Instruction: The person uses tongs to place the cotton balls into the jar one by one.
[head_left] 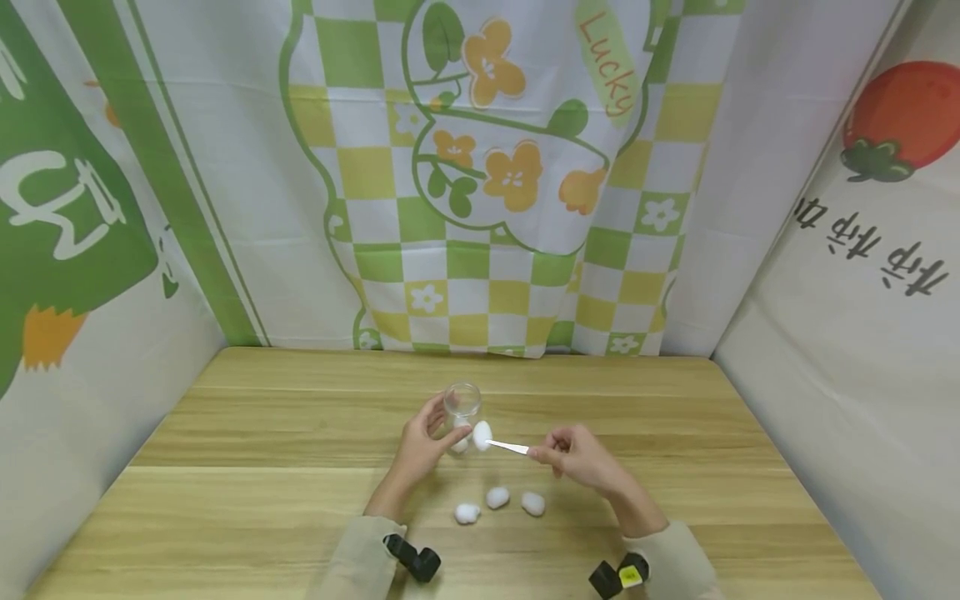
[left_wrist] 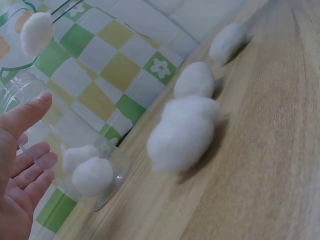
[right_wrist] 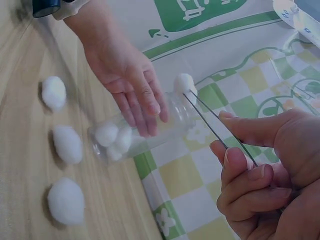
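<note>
Beside a clear jar standing upright on the wood, my left hand has its thumb and relaxed fingers close against the glass. Whether it bears any of the jar's weight I cannot tell. My right hand pinches a pair of metal tweezers between thumb and fingers. A white cotton ball is caught in the tweezers' tips, near the jar's open mouth and above the table. Several cotton balls lie at the bottom inside the jar.
Three loose cotton balls, a left one, a middle one and a right one, lie on the wooden table between the forearms. A checked curtain hangs behind the table's far edge.
</note>
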